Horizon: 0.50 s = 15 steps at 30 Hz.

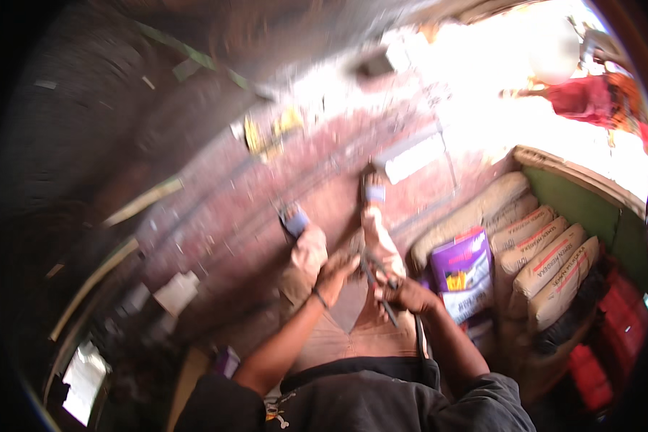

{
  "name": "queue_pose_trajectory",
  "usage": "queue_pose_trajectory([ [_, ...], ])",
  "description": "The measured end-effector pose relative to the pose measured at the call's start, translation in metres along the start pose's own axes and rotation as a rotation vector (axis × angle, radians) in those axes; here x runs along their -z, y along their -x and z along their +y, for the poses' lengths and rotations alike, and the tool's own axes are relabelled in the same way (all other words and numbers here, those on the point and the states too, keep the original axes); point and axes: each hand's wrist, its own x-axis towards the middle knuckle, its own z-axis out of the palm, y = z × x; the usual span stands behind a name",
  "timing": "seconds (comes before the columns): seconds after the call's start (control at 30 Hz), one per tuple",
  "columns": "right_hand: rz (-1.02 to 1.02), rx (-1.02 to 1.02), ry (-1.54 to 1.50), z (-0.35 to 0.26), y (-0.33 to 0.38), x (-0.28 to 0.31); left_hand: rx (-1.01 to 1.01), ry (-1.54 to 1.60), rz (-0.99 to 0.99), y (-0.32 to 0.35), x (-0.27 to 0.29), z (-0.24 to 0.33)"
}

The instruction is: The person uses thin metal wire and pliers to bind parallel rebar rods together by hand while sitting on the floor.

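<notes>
Over my lap, my right hand point(409, 295) is closed around a dark, slim tool point(371, 273) with two long arms, like pliers or cutters. The tool slants up and to the left, and blur hides its exact kind. Close beside its far end, my left hand point(336, 272) has its fingers drawn together. Whatever lies between those fingers is too blurred to make out. A dark band circles my left wrist. Both hands are above my light brown trousers point(331, 338).
To the right, several brown paper sacks point(547, 266) lie stacked beside a purple and white bag point(462, 270). A white box point(414, 155) sits on the reddish floor point(216, 194) beyond my feet. Wood strips point(144, 201) lie at the left. At the far right appears a person in red point(583, 99).
</notes>
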Motion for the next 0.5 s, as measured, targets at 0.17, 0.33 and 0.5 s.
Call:
queue_pose_trajectory([
  [0.17, 0.021, 0.189, 0.778, 0.002, 0.122, -0.044, -0.066, -0.155, -0.080, 0.118, -0.031, 0.061],
  [0.33, -0.204, 0.434, 0.682, -0.018, 0.172, -0.077, -0.245, -0.260, -0.267, 0.188, -0.048, 0.134],
  [0.5, -0.299, 0.550, 0.614, -0.022, 0.173, -0.051, -0.379, -0.783, -0.271, 0.204, -0.063, 0.192],
])
